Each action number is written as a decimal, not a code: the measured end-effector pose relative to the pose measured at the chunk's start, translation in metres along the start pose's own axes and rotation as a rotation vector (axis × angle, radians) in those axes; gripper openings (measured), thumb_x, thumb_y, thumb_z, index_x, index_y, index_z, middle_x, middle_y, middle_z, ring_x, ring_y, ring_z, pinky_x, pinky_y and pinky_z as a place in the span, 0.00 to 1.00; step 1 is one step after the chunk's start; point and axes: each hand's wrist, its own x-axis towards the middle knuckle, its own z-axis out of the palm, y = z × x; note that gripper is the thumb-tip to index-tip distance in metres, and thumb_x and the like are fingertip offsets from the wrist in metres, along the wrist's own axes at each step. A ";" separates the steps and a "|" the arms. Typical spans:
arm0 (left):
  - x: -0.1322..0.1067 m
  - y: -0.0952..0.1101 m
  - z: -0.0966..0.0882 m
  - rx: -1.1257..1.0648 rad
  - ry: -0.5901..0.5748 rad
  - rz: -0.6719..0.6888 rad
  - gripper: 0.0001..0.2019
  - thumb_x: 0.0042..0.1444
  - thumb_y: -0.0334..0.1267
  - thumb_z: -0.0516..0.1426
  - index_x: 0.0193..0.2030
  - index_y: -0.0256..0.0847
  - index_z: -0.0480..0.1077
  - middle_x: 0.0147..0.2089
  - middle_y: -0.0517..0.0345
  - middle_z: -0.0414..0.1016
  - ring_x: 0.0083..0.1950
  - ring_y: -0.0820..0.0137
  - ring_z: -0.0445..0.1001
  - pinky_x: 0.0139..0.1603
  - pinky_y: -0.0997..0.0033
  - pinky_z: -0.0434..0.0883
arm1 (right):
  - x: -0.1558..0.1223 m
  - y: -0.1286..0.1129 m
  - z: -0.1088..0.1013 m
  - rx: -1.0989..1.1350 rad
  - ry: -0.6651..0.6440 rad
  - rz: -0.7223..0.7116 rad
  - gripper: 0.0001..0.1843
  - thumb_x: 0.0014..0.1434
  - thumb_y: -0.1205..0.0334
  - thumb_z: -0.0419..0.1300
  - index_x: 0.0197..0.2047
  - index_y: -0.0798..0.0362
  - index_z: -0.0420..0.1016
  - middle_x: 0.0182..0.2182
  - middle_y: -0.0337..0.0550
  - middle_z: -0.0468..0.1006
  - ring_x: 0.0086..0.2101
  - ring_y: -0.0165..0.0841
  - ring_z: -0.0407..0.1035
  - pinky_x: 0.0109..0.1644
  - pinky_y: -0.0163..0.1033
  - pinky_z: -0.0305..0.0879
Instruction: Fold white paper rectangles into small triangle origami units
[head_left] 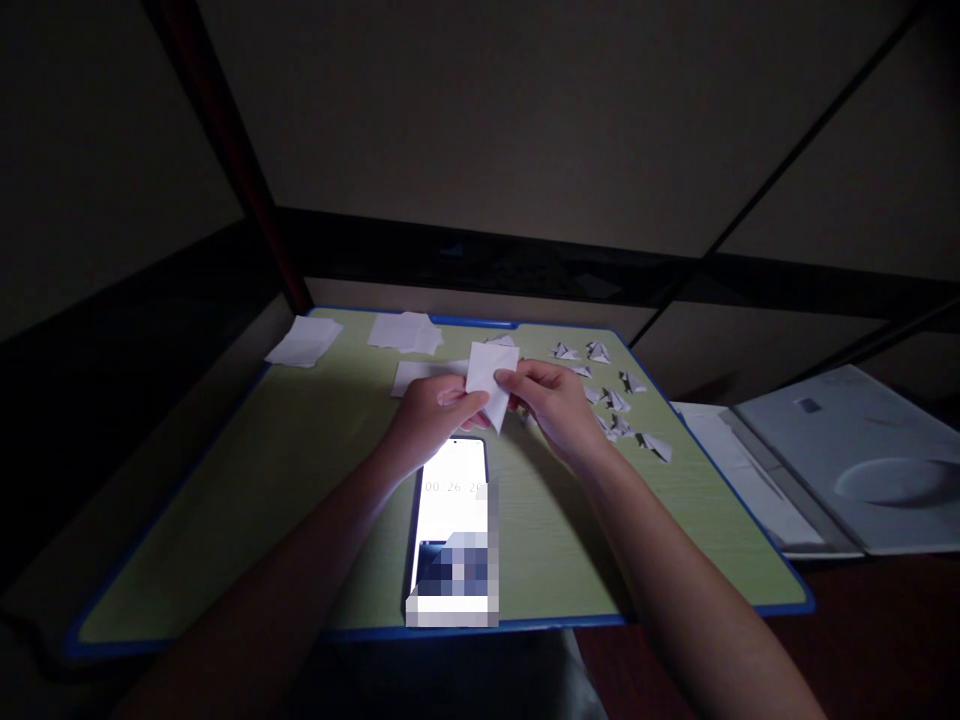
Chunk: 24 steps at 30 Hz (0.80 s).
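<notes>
A small folded white paper, tapering to a point at its bottom, is held above the table between both hands. My left hand pinches its lower left side, thumb on the front. My right hand grips the right edge, with its thumb pressed on the paper's face. The fingers behind the paper are partly hidden. Behind my left hand lies a white paper sheet. Several small folded paper figures are scattered to the right of my right hand.
A lit phone showing a timer lies in front of my hands. Two paper stacks, a left stack and a middle stack, sit at the back of the green, blue-edged table. A pale box-like object stands beyond the right edge.
</notes>
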 end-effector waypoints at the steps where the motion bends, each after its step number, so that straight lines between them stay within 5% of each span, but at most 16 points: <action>1: 0.000 0.000 0.000 0.003 0.001 0.003 0.08 0.51 0.40 0.59 0.30 0.38 0.73 0.26 0.54 0.79 0.29 0.70 0.79 0.32 0.72 0.73 | 0.000 -0.001 0.000 -0.006 -0.011 0.010 0.13 0.52 0.55 0.69 0.23 0.53 0.77 0.19 0.36 0.71 0.22 0.26 0.61 0.29 0.36 0.53; 24: -0.001 -0.001 -0.003 0.075 -0.007 0.026 0.12 0.52 0.43 0.59 0.33 0.35 0.77 0.31 0.50 0.83 0.30 0.69 0.80 0.33 0.71 0.74 | 0.000 -0.004 -0.001 -0.066 0.034 -0.041 0.13 0.53 0.55 0.68 0.23 0.52 0.77 0.19 0.36 0.72 0.22 0.26 0.62 0.28 0.37 0.56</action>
